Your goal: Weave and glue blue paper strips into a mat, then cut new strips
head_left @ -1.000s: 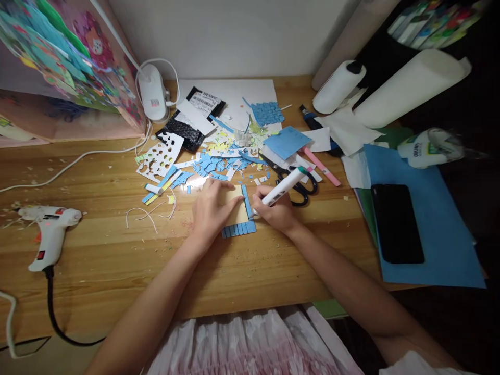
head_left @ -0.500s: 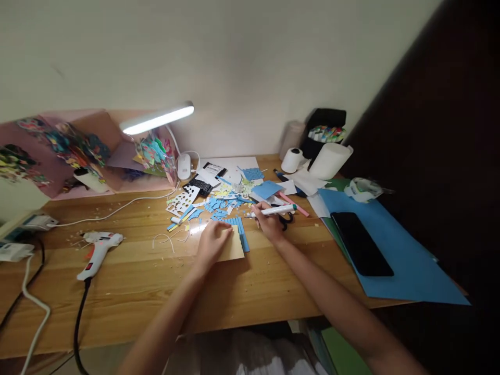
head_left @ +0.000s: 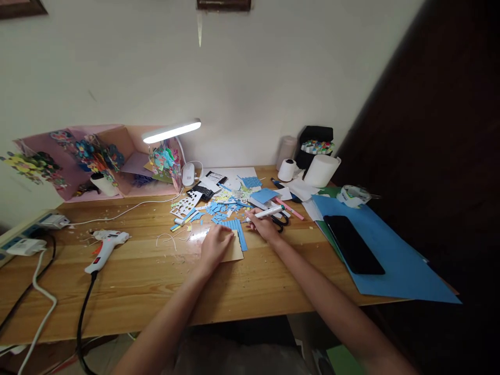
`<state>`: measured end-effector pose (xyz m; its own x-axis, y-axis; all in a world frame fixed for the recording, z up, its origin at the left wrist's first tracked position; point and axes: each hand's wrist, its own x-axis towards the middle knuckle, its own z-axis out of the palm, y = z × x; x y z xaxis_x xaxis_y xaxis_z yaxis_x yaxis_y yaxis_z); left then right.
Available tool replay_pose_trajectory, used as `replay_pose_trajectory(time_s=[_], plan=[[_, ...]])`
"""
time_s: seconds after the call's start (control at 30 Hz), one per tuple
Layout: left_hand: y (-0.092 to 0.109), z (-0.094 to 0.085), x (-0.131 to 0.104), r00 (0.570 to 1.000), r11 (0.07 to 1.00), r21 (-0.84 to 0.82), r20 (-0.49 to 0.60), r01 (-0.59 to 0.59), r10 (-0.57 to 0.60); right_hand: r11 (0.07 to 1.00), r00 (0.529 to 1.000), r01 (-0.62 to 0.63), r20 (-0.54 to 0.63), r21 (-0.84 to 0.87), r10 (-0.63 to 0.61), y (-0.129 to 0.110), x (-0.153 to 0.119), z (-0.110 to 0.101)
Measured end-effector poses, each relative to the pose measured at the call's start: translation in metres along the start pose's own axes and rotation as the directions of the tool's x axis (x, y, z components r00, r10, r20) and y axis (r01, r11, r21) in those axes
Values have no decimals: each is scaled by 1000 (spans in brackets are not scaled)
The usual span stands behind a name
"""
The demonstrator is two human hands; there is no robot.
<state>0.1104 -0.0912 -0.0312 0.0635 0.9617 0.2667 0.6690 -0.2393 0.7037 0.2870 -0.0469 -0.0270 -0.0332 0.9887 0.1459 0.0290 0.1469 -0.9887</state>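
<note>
My left hand (head_left: 215, 245) is closed over a pale yellow paper sheet (head_left: 235, 251), its fingertips at the sheet's upper part. Blue paper strips (head_left: 242, 237) lie at the top and right edges of that sheet. My right hand (head_left: 262, 225) is wrapped round a white marker (head_left: 269, 212) with a green end, its tip close to the blue strips. Black scissor handles (head_left: 282, 223) lie just right of my right hand. Blue, yellow and white paper scraps (head_left: 224, 205) are heaped beyond both hands.
A glue gun (head_left: 105, 250) lies at left, near a power strip (head_left: 19, 237). Behind stand a lit lamp (head_left: 172, 131) and a pink box (head_left: 117, 179) with paper flowers. At right, a phone (head_left: 351, 245) rests on blue sheets (head_left: 406, 271), near tape (head_left: 353, 196) and a white roll (head_left: 322, 171).
The view has tilted up, showing more wall and a frame's lower edge. My right hand and the marker have shifted slightly left; my left hand stays at the yellow sheet.
</note>
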Motion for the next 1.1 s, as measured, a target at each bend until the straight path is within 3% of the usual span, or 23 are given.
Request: replay_pose_trajectory(time_s=[0.27, 0.67, 0.9, 1.1], plan=[[-5, -2, 7, 999, 1000, -8, -41, -28, 28, 998, 999, -51, 11, 20, 51, -1, -2, 3], [-4, -6, 6, 994, 998, -33, -94, -55, 52, 971, 989, -137, 79, 193, 124, -2, 0, 10], [-6, -11, 7, 998, 999, -47, -62, -2, -1, 986, 997, -64, -26, 152, 68, -2, 4, 5], [-7, -8, 32, 1000, 1000, -15, -9, -9, 9, 998, 997, -26, -74, 53, 30, 5, 10, 7]])
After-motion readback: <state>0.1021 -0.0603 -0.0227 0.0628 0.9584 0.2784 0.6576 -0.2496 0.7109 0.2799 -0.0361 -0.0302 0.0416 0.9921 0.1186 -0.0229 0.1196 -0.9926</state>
